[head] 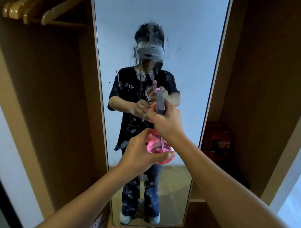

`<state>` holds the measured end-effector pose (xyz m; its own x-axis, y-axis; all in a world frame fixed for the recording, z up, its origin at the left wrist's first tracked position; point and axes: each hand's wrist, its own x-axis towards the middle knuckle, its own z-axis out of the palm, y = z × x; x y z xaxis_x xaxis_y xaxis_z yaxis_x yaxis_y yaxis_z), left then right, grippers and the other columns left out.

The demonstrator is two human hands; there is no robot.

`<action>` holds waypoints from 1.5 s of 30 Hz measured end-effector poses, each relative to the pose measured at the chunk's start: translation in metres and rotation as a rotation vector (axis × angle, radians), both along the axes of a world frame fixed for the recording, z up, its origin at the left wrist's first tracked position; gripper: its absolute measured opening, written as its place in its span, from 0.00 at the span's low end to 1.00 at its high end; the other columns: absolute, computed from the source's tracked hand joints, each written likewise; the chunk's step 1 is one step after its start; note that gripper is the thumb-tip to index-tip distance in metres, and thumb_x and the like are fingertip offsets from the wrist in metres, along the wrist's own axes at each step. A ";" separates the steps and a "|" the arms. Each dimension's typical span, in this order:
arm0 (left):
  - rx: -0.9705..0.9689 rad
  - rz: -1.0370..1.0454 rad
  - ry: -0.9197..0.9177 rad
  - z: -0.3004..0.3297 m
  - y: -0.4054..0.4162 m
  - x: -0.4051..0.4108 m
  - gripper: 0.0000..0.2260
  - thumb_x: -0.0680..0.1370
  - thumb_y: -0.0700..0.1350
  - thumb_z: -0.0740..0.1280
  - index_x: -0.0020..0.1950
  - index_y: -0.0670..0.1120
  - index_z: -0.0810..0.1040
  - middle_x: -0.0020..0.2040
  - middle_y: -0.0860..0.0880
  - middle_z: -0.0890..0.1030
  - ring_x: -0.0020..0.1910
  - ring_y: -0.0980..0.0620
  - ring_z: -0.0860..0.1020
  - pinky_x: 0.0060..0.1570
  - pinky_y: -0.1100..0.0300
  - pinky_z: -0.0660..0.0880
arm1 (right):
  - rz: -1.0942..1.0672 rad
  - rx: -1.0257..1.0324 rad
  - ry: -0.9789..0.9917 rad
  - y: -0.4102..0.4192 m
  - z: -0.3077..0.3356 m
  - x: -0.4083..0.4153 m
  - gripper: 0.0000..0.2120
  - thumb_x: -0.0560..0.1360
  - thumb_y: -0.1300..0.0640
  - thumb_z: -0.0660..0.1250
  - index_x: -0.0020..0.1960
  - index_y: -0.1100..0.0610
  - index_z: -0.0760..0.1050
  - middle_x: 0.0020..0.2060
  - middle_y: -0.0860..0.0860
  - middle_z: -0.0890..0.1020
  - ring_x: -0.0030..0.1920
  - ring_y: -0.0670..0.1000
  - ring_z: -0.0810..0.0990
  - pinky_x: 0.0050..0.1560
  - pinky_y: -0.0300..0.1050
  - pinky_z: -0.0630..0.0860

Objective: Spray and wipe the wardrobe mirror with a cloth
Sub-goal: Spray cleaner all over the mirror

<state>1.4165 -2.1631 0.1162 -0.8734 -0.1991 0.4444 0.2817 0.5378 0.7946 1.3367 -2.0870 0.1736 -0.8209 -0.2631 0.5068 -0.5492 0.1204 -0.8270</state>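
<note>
Two bare forearms reach in from the bottom of the view, one from 7 o'clock and one from 4 o'clock, meeting near the centre. The left hand (139, 154) cups the round base of a pink spray bottle (158, 148), fingers curled under it and thumb across its lower edge. The right hand (165, 121) grips the bottle's neck just above, fingers wrapped around the trigger, with the grey spray head (160, 102) sticking up past the knuckles and pointing at the glass. Pink liquid sits in the bottom of the bottle, and a thin tube runs down into it.

Directly behind the bottle stands the tall wardrobe mirror (192, 34), running from 12 o'clock down to 6 o'clock in a pale frame. Spray droplets (145, 72) speckle and streak the middle of the glass, thickest above the bottle. The hands and bottle block part of the glass at the centre. The mirror reflects the person standing and holding the bottle.

At 10 o'clock, wooden hangers (26, 11) hang inside the brown wardrobe (54, 93). At 3 o'clock, a small reddish box (217, 142) sits on a shelf just beside the mirror; its detail is too blurred to read.
</note>
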 end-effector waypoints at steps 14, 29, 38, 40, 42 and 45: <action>-0.019 0.030 -0.004 -0.003 -0.028 0.016 0.22 0.66 0.48 0.79 0.54 0.53 0.74 0.46 0.59 0.81 0.45 0.64 0.80 0.44 0.71 0.75 | 0.010 0.020 0.019 -0.030 -0.005 0.011 0.10 0.73 0.57 0.67 0.36 0.51 0.69 0.28 0.45 0.72 0.25 0.41 0.69 0.27 0.32 0.66; -0.009 0.053 -0.008 -0.004 -0.054 0.039 0.23 0.67 0.45 0.79 0.57 0.47 0.74 0.46 0.59 0.79 0.45 0.71 0.77 0.41 0.79 0.70 | 0.059 0.079 0.063 -0.067 -0.008 0.027 0.05 0.68 0.60 0.67 0.40 0.58 0.71 0.31 0.52 0.75 0.33 0.52 0.73 0.39 0.51 0.77; -0.008 0.064 -0.025 -0.014 -0.071 0.053 0.23 0.67 0.47 0.78 0.58 0.49 0.74 0.48 0.57 0.81 0.47 0.65 0.80 0.44 0.71 0.75 | 0.105 0.116 0.030 -0.077 -0.013 0.046 0.08 0.71 0.63 0.67 0.49 0.65 0.75 0.36 0.54 0.77 0.34 0.48 0.70 0.37 0.42 0.70; -0.010 0.064 -0.033 -0.017 -0.074 0.055 0.23 0.66 0.48 0.78 0.58 0.51 0.74 0.49 0.56 0.81 0.46 0.63 0.81 0.46 0.68 0.77 | 0.125 0.104 0.006 -0.080 -0.016 0.050 0.09 0.71 0.63 0.68 0.50 0.64 0.75 0.39 0.57 0.79 0.36 0.49 0.71 0.37 0.41 0.71; -0.016 0.068 -0.042 -0.019 -0.076 0.058 0.23 0.65 0.52 0.77 0.56 0.54 0.73 0.49 0.57 0.81 0.46 0.63 0.80 0.46 0.67 0.78 | 0.132 0.098 -0.019 -0.082 -0.019 0.052 0.09 0.71 0.62 0.68 0.50 0.63 0.75 0.39 0.56 0.79 0.35 0.48 0.71 0.35 0.35 0.71; -0.037 0.072 -0.063 -0.023 -0.077 0.062 0.21 0.66 0.50 0.77 0.54 0.56 0.72 0.48 0.59 0.81 0.46 0.65 0.80 0.46 0.71 0.76 | 0.116 0.099 -0.038 -0.083 -0.025 0.055 0.07 0.71 0.63 0.68 0.48 0.63 0.75 0.34 0.51 0.76 0.31 0.46 0.69 0.29 0.29 0.67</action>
<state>1.4785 -2.2405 0.0932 -0.8838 -0.2466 0.3975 0.1915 0.5845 0.7885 1.3918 -2.1702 0.1482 -0.8001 -0.4047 0.4429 -0.5328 0.1402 -0.8345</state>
